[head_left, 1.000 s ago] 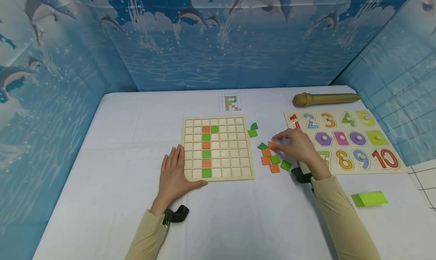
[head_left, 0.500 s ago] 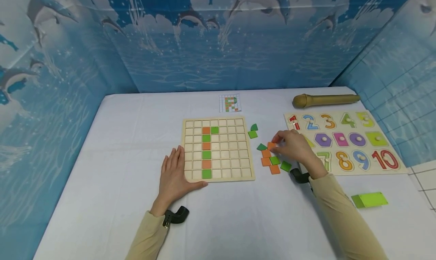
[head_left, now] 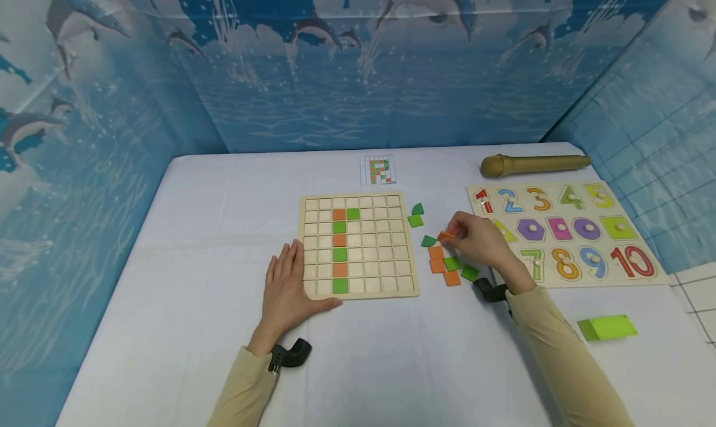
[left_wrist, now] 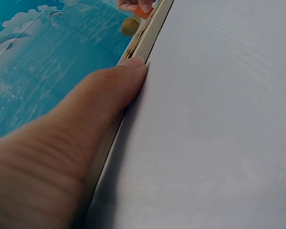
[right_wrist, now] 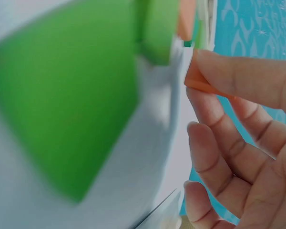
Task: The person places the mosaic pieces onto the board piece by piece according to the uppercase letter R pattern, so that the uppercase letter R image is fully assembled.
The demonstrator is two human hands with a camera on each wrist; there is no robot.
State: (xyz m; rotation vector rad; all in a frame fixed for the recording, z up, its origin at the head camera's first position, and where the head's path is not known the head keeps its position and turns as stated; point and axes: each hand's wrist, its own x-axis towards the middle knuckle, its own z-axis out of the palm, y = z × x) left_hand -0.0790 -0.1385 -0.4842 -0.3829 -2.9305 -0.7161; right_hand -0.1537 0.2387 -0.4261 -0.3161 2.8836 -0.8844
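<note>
Between thumb and fingers my right hand (head_left: 478,237) pinches an orange square tile (right_wrist: 200,78), tilted in the right wrist view. Around it on the white cloth lie several loose orange and green tiles, among them a green square tile (head_left: 451,263) and a green curved-edge tile (head_left: 429,241). My left hand (head_left: 288,290) rests at the near left corner of the wooden grid board (head_left: 380,295), its fingers straight along the left side and its thumb (left_wrist: 119,81) against the near edge. One column of the board holds alternating green and orange tiles, with a green tile (head_left: 353,214) beside the top one.
Behind the board lies a small pattern card (head_left: 378,169) showing a letter-like shape. To the right are a wooden number puzzle (head_left: 570,234), a gold microphone (head_left: 537,164) and a bright green block (head_left: 606,327). A dolphin-print curtain (head_left: 358,91) backs the table.
My right fingers have closed on the orange square tile, which lay flat beside the pile and is now lifted and tilted. My left hand has stayed at the board's corner.
</note>
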